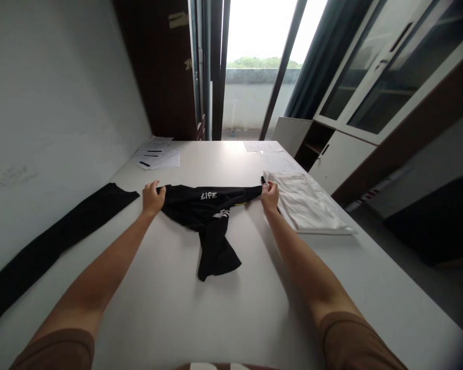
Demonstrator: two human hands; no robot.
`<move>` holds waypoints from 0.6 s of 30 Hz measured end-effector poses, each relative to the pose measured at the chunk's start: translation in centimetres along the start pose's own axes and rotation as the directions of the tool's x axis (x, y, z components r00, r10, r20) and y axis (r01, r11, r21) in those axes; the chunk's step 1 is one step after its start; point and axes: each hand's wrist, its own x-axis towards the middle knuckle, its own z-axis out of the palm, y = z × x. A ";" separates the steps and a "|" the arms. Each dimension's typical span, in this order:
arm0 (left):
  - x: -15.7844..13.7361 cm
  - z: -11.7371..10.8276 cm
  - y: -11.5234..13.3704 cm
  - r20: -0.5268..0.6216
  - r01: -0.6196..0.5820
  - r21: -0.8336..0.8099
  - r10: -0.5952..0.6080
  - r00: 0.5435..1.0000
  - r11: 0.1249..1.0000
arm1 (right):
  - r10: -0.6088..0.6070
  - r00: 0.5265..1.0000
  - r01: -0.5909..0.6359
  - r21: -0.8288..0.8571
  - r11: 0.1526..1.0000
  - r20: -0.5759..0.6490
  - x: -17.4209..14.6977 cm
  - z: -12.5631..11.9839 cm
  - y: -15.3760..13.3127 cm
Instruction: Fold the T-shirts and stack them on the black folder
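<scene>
A black T-shirt (189,198) with white lettering is stretched crosswise over the white table, partly folded. My left hand (153,199) pinches its left end between thumb and fingers. At the opposite end, my right hand (270,196) is closed on the cloth, close beside a stack of folded white clothes (304,200). One short sleeve with pale stripes spreads toward me from the middle of the shirt. The fabric inside each grip is hidden by the fingers.
Along the left wall lies a long black garment (61,236). Paper sheets (160,156) rest at the table's far left, with more papers (270,154) at the far right. Glass-door cabinets (389,67) stand to the right; a window (260,67) is beyond the table.
</scene>
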 end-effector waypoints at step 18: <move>-13.2 2.6 3.2 0.808 -0.533 -0.162 0.422 0.411 0.830 | -0.408 0.496 0.688 -0.061 0.723 0.766 -11.0 3.6 -6.0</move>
